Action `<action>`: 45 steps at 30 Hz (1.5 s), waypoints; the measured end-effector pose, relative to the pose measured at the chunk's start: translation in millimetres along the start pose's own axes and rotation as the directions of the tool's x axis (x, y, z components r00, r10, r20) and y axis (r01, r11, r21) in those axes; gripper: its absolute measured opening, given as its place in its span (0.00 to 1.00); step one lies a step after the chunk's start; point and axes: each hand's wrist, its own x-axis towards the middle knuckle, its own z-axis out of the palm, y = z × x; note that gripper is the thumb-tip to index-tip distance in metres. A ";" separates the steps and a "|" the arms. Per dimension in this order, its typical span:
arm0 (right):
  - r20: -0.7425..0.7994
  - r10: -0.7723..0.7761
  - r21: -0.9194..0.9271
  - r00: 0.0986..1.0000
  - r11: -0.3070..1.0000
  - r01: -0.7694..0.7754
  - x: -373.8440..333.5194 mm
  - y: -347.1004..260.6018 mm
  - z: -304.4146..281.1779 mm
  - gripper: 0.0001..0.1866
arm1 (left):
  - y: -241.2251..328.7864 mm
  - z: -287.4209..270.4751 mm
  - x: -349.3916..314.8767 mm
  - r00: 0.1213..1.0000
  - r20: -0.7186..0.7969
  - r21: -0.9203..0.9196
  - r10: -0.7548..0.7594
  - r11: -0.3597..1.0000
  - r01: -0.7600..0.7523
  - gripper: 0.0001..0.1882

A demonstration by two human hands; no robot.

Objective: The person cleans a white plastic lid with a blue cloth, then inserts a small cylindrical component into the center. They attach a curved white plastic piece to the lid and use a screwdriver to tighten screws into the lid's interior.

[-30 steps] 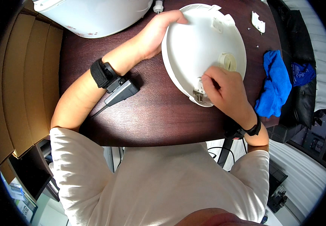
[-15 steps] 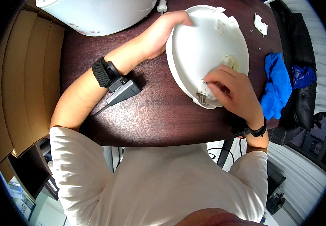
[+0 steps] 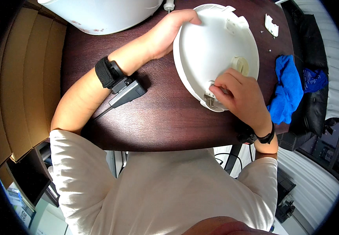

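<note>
A white oval plastic lid (image 3: 201, 51) is tilted up above the dark wooden table, its inside toward me. My left hand (image 3: 173, 33) grips its far left rim, thumb over the edge. My right hand (image 3: 240, 94) is at the lid's near side, thumb and index finger pinched together at a small mount (image 3: 210, 84). Whatever lies between those fingertips is too small to make out. Just below them sits a metallic latch piece (image 3: 212, 101) at the rim. A round cream-coloured fitting (image 3: 241, 65) stands out beyond my right knuckles.
A white rounded appliance body (image 3: 110, 15) stands at the far left, with a white-handled screwdriver (image 3: 169, 5) beside it. To the right lie a small white plastic cover (image 3: 271, 26), several tiny screws (image 3: 270, 50) and a blue cloth (image 3: 289, 90). Cardboard (image 3: 24, 78) borders the table's left.
My right thumb and fingertips have shifted slightly at the mount, still pinched. The left hand keeps its hold, and the lid has barely moved.
</note>
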 end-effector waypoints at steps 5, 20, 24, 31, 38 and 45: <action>0.024 -0.031 -0.070 0.999 0.997 0.032 4.9 -2.3 2.7 0.10 | 5.4 -1.8 1.2 0.999 0.036 0.089 -0.016 0.996 0.013 0.15; 0.149 0.156 -0.136 0.977 0.981 -0.136 0.2 -19.5 -5.4 0.09 | 51.5 1.3 -17.0 0.978 0.040 0.748 -0.203 0.655 0.106 0.25; 0.165 0.207 -0.085 0.964 0.977 -0.195 -1.0 -27.7 -20.3 0.07 | 51.7 4.8 -11.1 0.968 0.003 0.797 -0.250 0.586 0.149 0.23; 0.086 0.191 -0.130 0.978 0.975 -0.179 -1.9 -35.2 -32.8 0.06 | 36.6 13.0 -11.3 0.982 0.004 0.726 0.187 0.675 -0.131 0.16; -0.099 0.145 -0.094 0.984 0.983 -0.155 8.1 -23.3 -8.6 0.07 | 44.8 2.1 -4.5 0.693 0.160 0.777 0.703 0.343 -0.528 0.18; -0.362 0.210 0.087 0.908 0.978 -0.191 32.5 -4.5 28.0 0.07 | 73.3 13.7 -25.7 0.612 0.214 0.827 0.761 0.192 -0.528 0.17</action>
